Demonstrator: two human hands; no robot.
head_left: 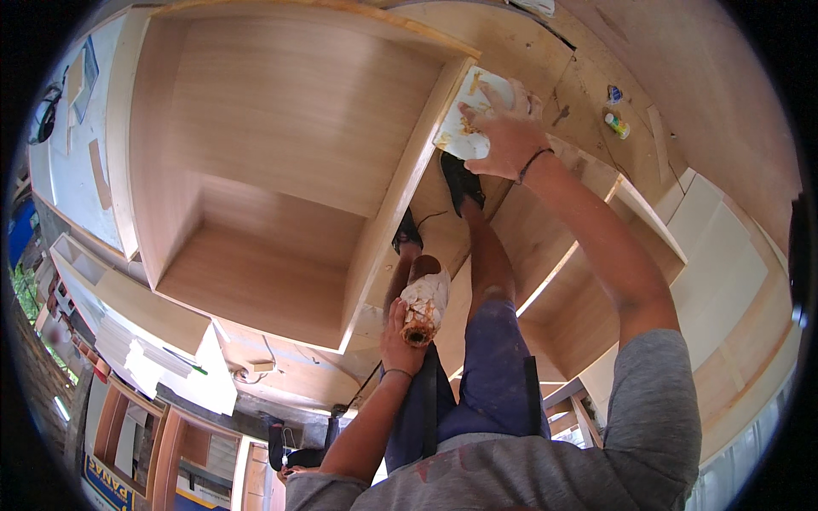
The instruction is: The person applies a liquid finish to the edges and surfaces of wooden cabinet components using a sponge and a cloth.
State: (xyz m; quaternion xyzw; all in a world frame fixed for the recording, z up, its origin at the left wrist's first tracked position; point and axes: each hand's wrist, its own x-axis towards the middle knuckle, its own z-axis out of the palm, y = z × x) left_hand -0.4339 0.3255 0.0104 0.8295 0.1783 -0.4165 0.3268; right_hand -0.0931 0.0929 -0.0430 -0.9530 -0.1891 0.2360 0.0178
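My left hand [400, 347] is wrapped round a white cylindrical container [424, 305], crusted with brown residue, with a dark hole in its near end. It is held tilted in front of my legs. Farther off to the right, my right hand [509, 136] reaches out with its fingers spread over a flat white piece [464, 115] smeared with brown. That piece is at the far right corner of a large open wooden cabinet carcass [281, 128]. Whether the fingers grip it or only touch it is unclear.
A second wooden carcass with shelves [562, 272] lies to my right. On the floor beyond is a small green and white tube [616, 125]. At left stand a light blue panel [98, 170] and a white-topped unit [162, 349] with a green pen. Another person's legs [328, 430] show behind.
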